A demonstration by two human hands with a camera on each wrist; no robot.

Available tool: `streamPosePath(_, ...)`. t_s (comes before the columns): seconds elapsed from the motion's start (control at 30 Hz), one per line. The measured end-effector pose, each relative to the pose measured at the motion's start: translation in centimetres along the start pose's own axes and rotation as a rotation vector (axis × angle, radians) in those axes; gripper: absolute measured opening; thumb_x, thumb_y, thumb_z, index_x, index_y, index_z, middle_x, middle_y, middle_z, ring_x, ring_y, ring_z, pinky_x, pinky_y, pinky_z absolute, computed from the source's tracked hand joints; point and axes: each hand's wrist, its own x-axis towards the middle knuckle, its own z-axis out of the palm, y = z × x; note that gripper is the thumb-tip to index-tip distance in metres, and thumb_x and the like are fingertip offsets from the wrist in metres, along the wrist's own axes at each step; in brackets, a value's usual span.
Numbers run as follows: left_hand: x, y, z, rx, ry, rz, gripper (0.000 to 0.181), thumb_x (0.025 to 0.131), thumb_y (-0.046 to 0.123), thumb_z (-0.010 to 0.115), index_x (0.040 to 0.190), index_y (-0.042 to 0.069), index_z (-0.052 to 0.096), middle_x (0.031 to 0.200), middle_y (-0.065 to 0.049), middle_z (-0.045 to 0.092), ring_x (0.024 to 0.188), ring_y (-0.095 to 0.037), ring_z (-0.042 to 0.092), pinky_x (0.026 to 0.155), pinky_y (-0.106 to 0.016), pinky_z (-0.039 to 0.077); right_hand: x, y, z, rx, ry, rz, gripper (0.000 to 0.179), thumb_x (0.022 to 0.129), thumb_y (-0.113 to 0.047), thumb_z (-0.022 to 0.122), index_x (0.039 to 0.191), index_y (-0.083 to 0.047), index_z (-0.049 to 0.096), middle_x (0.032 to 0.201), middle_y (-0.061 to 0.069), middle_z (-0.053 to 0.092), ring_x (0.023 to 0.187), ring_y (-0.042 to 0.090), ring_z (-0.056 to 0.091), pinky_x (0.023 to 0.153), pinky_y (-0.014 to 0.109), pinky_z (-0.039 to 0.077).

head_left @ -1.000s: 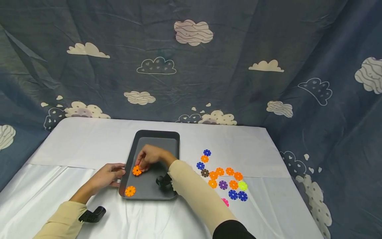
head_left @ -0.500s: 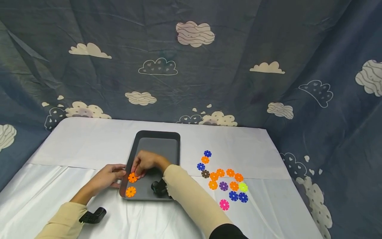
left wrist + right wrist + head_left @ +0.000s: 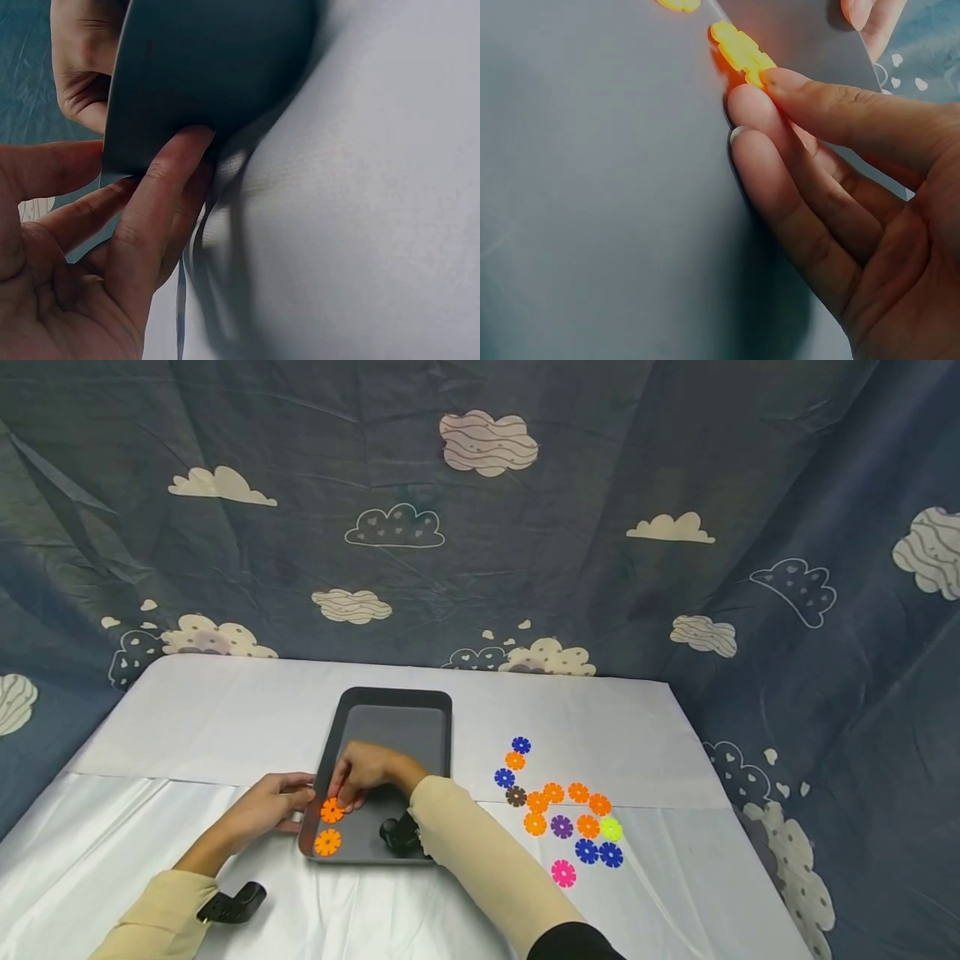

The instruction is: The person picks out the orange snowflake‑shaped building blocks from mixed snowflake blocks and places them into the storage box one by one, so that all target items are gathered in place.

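A dark grey baking tray (image 3: 397,727) lies on the white-covered table. My right hand (image 3: 367,772) is inside it, pinching an orange notched interlocking disc (image 3: 332,811) between thumb and fingertips near the left wall. The right wrist view shows this disc (image 3: 739,52) tilted, its lower edge close to the tray floor. Another orange disc (image 3: 327,842) lies flat in the front left corner. My left hand (image 3: 266,806) is at the tray's left side, fingers fairly straight. In the left wrist view its fingertips (image 3: 193,139) touch the tray's outer wall (image 3: 217,60).
Right of the tray several flat notched discs lie on the cloth: blue (image 3: 587,852), orange (image 3: 577,792), purple (image 3: 562,827), brown (image 3: 516,796), yellow-green (image 3: 611,830) and pink (image 3: 564,873). A dark cloud-print curtain (image 3: 570,568) hangs behind the table.
My right hand has moved the orange disc toward the front left, closer to the disc in the corner. The pink disc, earlier partly behind my sleeve, shows fully. My left hand stays at the tray.
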Motion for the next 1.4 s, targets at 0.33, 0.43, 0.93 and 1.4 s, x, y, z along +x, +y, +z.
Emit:
streamPosePath(0.33, 0.2, 0.1, 0.1, 0.010, 0.003, 0.000, 0.048, 0.101, 0.008, 0.043, 0.137, -0.022, 0.031, 0.125, -0.034, 0.054, 0.110, -0.038, 0.060, 0.079, -0.041, 0.057, -0.4, -0.2, 0.0, -0.055, 0.021, -0.011, 0.010, 0.078, 0.010, 0.073, 0.087, 0.008, 0.073, 0.069, 0.009, 0.069, 0.052, 0.010, 0.060, 0.056, 0.025, 0.057)
streamPosePath(0.43, 0.1, 0.1, 0.2, 0.009, 0.013, -0.006, 0.049, 0.100, 0.008, 0.044, 0.137, -0.022, 0.031, 0.127, -0.035, 0.052, 0.110, -0.038, 0.060, 0.079, -0.040, 0.057, -0.6, 0.0, -0.6, -0.035, 0.013, -0.038, 0.011, 0.078, 0.012, 0.071, 0.090, 0.010, 0.072, 0.071, 0.013, 0.070, 0.052, 0.011, 0.060, 0.054, 0.025, 0.056)
streamPosePath(0.93, -0.1, 0.0, -0.1, 0.054, 0.051, -0.018, 0.048, 0.100, 0.009, 0.045, 0.137, -0.021, 0.033, 0.126, -0.034, 0.051, 0.106, -0.035, 0.061, 0.078, -0.039, 0.057, -6.6, 2.0, -7.4, 0.007, 0.172, -0.168, 0.031, 0.078, 0.009, 0.073, 0.108, 0.012, 0.066, 0.076, 0.010, 0.068, 0.063, 0.013, 0.063, 0.062, 0.029, 0.057)
streamPosePath(1.4, -0.1, -0.1, 0.3, 0.047, 0.050, -0.012, 0.049, 0.101, 0.010, 0.046, 0.137, -0.021, 0.033, 0.129, -0.036, 0.048, 0.108, -0.037, 0.060, 0.078, -0.040, 0.057, -13.9, 8.5, -12.0, 0.024, 0.457, -0.058, 0.024, 0.087, -0.002, 0.069, 0.110, 0.006, 0.068, 0.082, 0.007, 0.068, 0.072, 0.023, 0.063, 0.072, 0.033, 0.057)
